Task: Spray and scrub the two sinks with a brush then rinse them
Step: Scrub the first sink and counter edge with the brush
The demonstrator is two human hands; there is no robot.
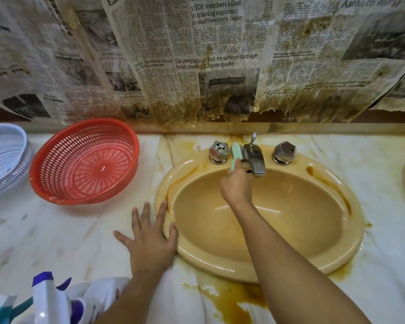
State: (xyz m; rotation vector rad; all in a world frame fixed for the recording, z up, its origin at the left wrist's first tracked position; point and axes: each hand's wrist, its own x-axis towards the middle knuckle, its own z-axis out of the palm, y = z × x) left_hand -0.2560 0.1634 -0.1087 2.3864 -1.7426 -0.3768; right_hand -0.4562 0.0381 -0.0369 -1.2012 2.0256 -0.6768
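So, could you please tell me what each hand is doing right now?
Left hand: open, flat on the counter at the sink rim.
Right hand: closed on the green brush.

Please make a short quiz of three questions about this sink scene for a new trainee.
1. True or false: the right hand holds a green brush beside the faucet.
2. Where does the left hand rest? A) inside the red basket B) flat on the counter, fingertips at the sink rim C) on a tap knob
3. Fill in: the wall behind the sink is covered with ____.

Key: 1 true; 2 B; 3 newspaper.
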